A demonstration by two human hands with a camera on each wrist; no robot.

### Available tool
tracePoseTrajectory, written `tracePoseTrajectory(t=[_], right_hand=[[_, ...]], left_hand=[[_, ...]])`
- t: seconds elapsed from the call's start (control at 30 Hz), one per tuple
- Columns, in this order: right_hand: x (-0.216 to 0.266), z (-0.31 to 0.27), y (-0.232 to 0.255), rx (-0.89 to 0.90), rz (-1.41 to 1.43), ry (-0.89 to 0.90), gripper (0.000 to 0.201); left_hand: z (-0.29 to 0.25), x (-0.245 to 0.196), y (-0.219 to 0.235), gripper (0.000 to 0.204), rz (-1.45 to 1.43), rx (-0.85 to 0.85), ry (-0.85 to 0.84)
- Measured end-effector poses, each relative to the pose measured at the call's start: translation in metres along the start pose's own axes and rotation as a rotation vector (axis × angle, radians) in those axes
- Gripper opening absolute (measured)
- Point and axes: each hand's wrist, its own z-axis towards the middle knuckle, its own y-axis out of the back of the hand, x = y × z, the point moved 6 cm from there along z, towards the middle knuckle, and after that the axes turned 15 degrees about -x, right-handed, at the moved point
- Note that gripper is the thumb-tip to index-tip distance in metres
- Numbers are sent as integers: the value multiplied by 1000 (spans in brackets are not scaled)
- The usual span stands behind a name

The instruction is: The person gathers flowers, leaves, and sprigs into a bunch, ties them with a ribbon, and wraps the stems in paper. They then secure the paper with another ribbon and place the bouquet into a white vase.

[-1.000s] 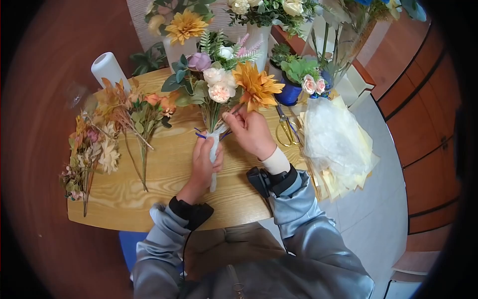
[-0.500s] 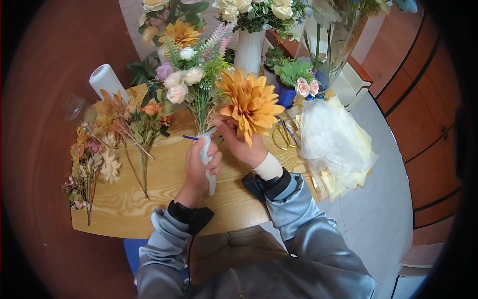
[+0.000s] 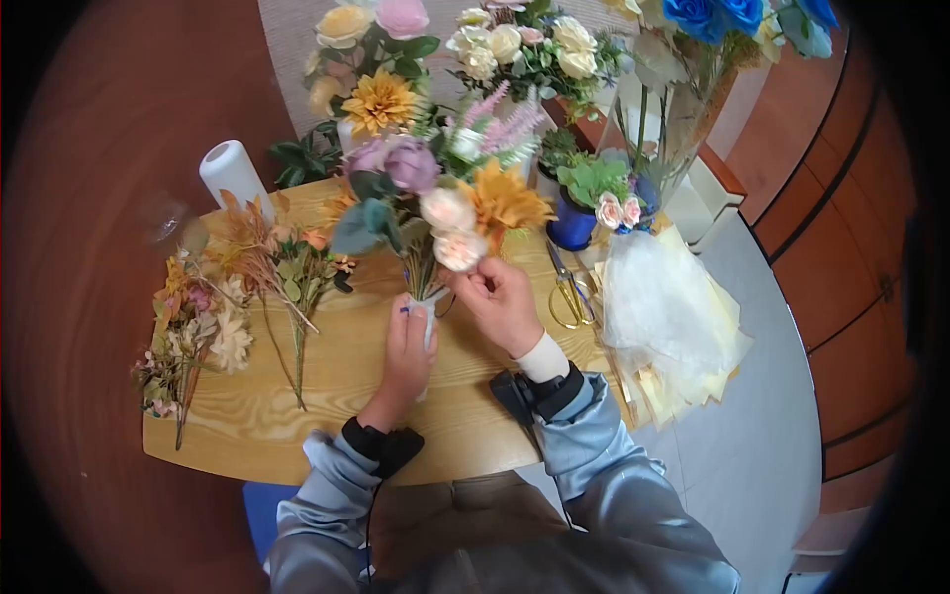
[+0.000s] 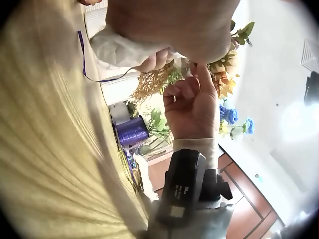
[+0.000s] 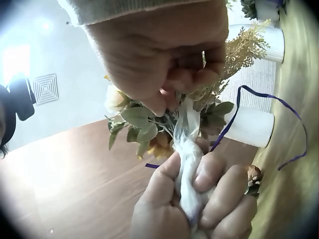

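A mixed artificial bouquet [image 3: 453, 213] with purple, peach and orange blooms stands upright over the table's middle. My left hand [image 3: 404, 351] grips its lower stems, with fingers curled round the white wrap [image 5: 188, 167] on them. Just above, my right hand [image 3: 507, 309] has thumb and index finger pinched at the wrap's upper end, beneath the peach roses. Its other fingers curl inward in the left wrist view. Thin purple ribbon [image 4: 82, 50] trails from the wrap, its ends loose. Some stems are hidden behind the right fingers.
Loose flower stems [image 3: 302, 287] and a dried-looking bunch [image 3: 198, 327] lie at left. A white vase [image 3: 236, 176] stands behind them. Gold-handled scissors [image 3: 571, 305] and stacked wrapping sheets [image 3: 673, 307] lie at right, near a blue pot [image 3: 571, 226]. Vases of flowers [image 3: 520, 45] line the back.
The bouquet has turned and tilted, so purple and peach blooms now face me. The large orange flower has swung up and back from the right hand. The right fingers have drawn together at the wrap.
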Motion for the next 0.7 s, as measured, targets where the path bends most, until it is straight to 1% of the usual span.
tracePoseTrajectory(t=[0.03,0.07,0.13,0.17,0.2,0.23,0.27,0.3,0.33,0.37,0.4,0.43,0.47,0.53,0.57,0.6,0.67,0.7], right_hand=[[-5,0,-2,48,30,-71,14],[-3,-1,-4,53,35,-58,14],[8,1,-1,-20,281,-84,11],[2,0,0,56,237,-84,13],[1,-1,0,59,239,-77,13],[4,0,2,18,204,-9,12],[5,-1,3,-24,169,58,11],[-17,-4,2,75,100,-51,13],[-30,-4,5,83,102,-45,13],[-27,-5,6,88,-174,313,14],[-27,-13,0,87,-448,673,15],[-41,-8,-1,60,-149,290,21],[-42,-10,-3,68,-147,297,21],[-25,-12,2,18,22,385,28],[-16,-11,3,79,-78,428,33],[-15,-11,4,82,-78,431,33],[-17,-9,1,98,-336,392,31],[-8,-10,1,110,-226,438,28]], left_hand=[[1,-3,1,20,38,-6,-82],[2,-3,4,20,34,-8,-96],[1,-18,8,17,348,-66,-426],[1,-20,9,17,344,-68,-435],[-1,-22,9,19,433,-49,-500],[-3,-24,8,21,522,-31,-564],[-1,-25,8,21,520,-37,-569],[-5,-31,5,23,541,-38,-748],[-11,-38,2,25,560,-42,-928],[-12,-39,3,25,558,-53,-933],[-11,-36,4,27,608,-50,-876],[-9,-34,4,29,656,-47,-817],[-10,-35,4,29,653,-57,-820],[-14,-42,-3,33,735,-67,-933],[-12,-37,-1,35,828,-61,-906],[-12,-38,-1,35,826,-64,-908],[-14,-43,-3,36,816,-100,-1001],[-15,-43,-4,36,814,-101,-1002]])
